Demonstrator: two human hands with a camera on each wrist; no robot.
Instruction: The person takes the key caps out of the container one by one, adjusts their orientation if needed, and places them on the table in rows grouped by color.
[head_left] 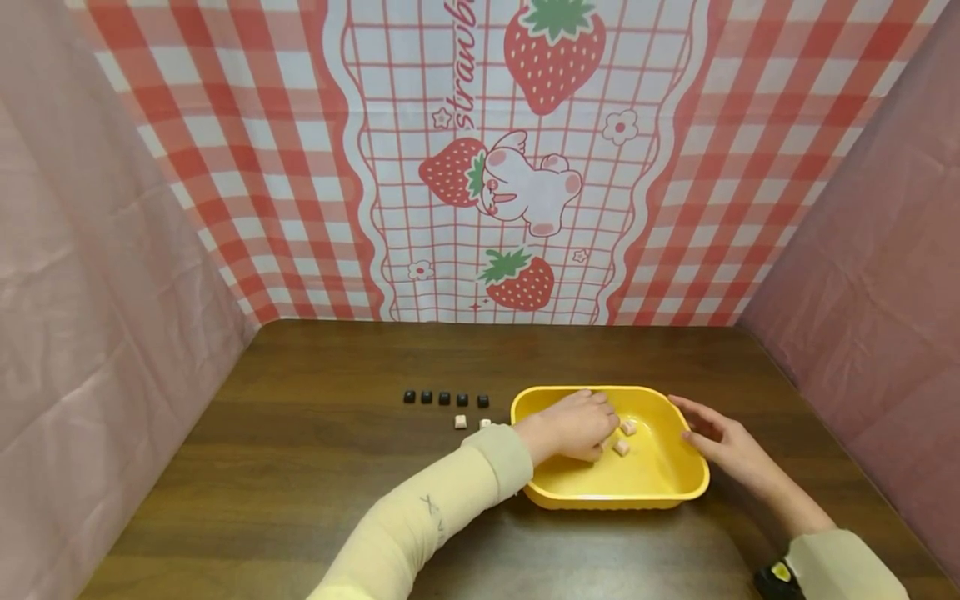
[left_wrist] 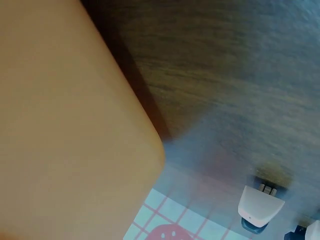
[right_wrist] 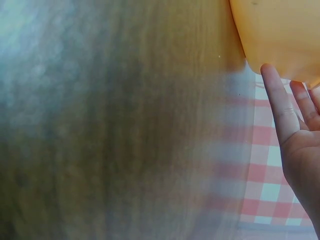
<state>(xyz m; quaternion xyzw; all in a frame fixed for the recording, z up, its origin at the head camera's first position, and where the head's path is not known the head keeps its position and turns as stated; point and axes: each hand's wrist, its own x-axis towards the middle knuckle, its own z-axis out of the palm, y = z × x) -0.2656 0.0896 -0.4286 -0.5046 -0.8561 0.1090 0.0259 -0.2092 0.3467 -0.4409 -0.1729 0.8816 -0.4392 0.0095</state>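
Note:
My left hand (head_left: 581, 425) reaches over the left rim into a yellow plastic tub (head_left: 615, 503), fingers bent down toward its floor. Its fingertips are partly hidden, and I cannot tell whether they hold anything. Beside them inside lie small pale keycaps (head_left: 622, 447). At the tub's right end, my right hand (head_left: 731, 450) rests its extended fingers and thumb against the rim. The right wrist view shows those fingers (right_wrist: 280, 102) nearly straight at the tub's wall (right_wrist: 280, 35).
Left of the tub, several black keycaps (head_left: 445, 398) form a row on the brown wooden table (head_left: 300, 467). White keycaps (head_left: 461, 422) sit in front of it, one partly behind my left sleeve (head_left: 450, 500). A strawberry-print cloth (head_left: 517, 192) stands behind, pink cloth (head_left: 112, 250) at the sides.

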